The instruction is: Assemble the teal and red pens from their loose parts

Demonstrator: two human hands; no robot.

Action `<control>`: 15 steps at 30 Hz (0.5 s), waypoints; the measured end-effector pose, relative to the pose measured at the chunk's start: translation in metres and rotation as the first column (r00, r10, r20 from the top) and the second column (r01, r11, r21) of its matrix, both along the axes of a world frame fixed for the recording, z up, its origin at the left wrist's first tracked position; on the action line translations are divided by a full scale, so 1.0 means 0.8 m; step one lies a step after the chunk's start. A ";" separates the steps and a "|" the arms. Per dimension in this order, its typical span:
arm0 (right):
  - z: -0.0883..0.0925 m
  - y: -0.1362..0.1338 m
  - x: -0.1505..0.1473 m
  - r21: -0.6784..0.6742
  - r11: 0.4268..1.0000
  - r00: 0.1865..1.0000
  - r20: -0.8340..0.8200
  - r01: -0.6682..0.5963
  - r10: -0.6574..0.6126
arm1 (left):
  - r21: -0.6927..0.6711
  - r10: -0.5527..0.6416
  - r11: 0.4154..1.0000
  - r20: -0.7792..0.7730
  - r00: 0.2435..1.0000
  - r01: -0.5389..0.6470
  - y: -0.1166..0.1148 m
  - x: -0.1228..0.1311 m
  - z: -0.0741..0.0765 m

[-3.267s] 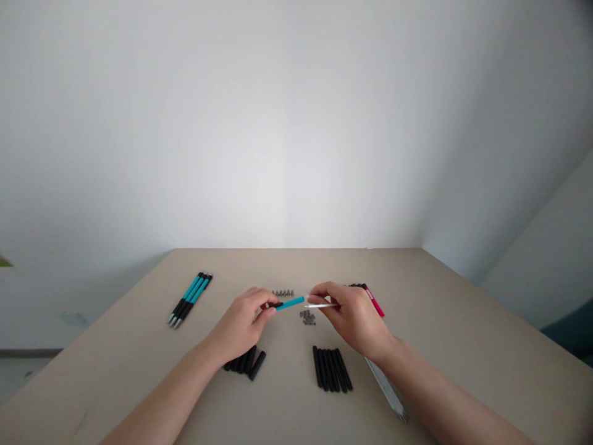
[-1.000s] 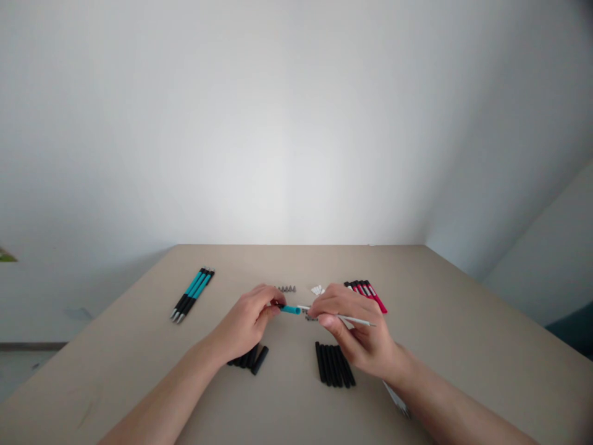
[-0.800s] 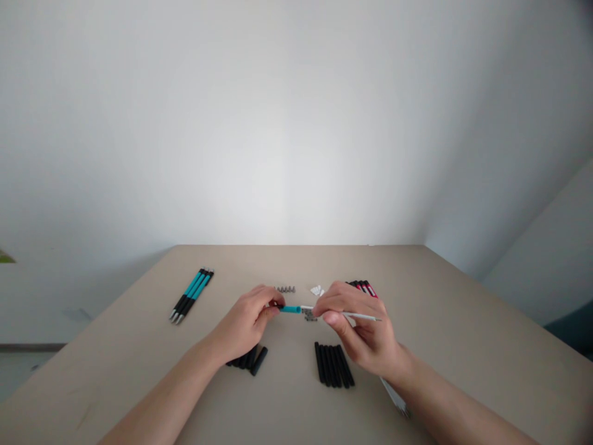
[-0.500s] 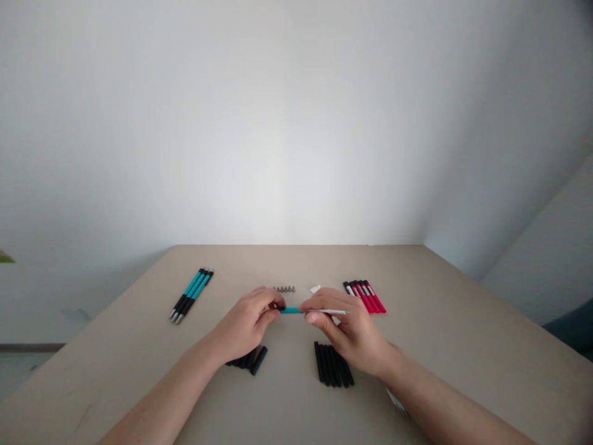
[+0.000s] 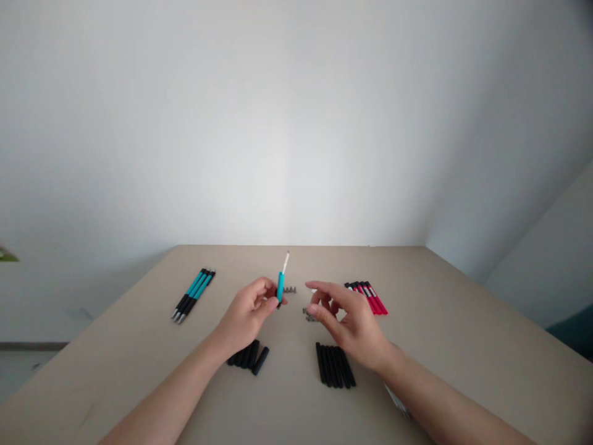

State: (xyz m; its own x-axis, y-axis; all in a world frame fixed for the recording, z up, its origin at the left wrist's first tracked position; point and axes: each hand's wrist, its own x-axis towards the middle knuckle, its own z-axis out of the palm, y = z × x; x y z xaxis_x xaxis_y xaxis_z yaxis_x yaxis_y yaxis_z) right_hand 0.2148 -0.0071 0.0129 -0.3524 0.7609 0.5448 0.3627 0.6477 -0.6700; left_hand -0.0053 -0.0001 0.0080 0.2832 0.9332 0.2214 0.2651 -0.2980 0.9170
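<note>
My left hand (image 5: 246, 315) pinches a teal pen barrel (image 5: 280, 285) and holds it almost upright; a thin white refill tip sticks out of its top. My right hand (image 5: 345, 321) hovers over the table to the right of it, fingers loosely spread and holding nothing. Small grey springs (image 5: 307, 315) lie just under its fingertips. A row of metal pen tips (image 5: 290, 289) lies behind the barrel.
On the beige table (image 5: 463, 346): three finished teal-and-black pens (image 5: 193, 294) at the left, red pen barrels (image 5: 367, 296) at the right, black grip sleeves (image 5: 334, 364) in front of my right hand, and more black parts (image 5: 252, 357) under my left wrist.
The white refill has slid into the teal barrel. My right hand let go of it and opened. My left hand swung the barrel from level to nearly upright.
</note>
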 end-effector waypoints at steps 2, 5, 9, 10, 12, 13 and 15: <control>-0.002 0.002 0.001 0.004 1.000 0.998 0.051 0.025 -0.026 | -0.047 0.003 0.999 0.143 0.990 0.004 0.002 0.000 0.000; -0.007 0.005 0.003 0.017 0.998 0.990 0.126 0.064 -0.065 | -0.049 0.003 0.999 0.337 0.941 0.014 0.006 -0.001 -0.001; -0.011 0.009 0.004 0.034 0.992 0.973 0.192 0.122 -0.127 | -0.056 -0.007 0.998 0.500 0.866 0.040 0.008 -0.001 -0.004; -0.011 0.010 0.005 0.038 0.990 0.968 0.204 0.139 -0.144 | -0.064 -0.003 0.997 0.525 0.851 0.043 0.008 0.000 -0.004; -0.012 0.011 0.006 0.046 0.983 0.957 0.227 0.175 -0.181 | -0.085 0.010 0.995 0.560 0.829 0.045 0.008 0.001 -0.004; -0.013 0.012 0.007 0.047 0.980 0.949 0.243 0.195 -0.200 | -0.097 0.019 0.994 0.572 0.820 0.045 0.007 0.001 -0.004; -0.014 0.013 0.008 0.040 0.972 0.929 0.287 0.232 -0.233 | -0.125 0.030 0.991 0.591 0.806 0.055 0.006 0.003 -0.003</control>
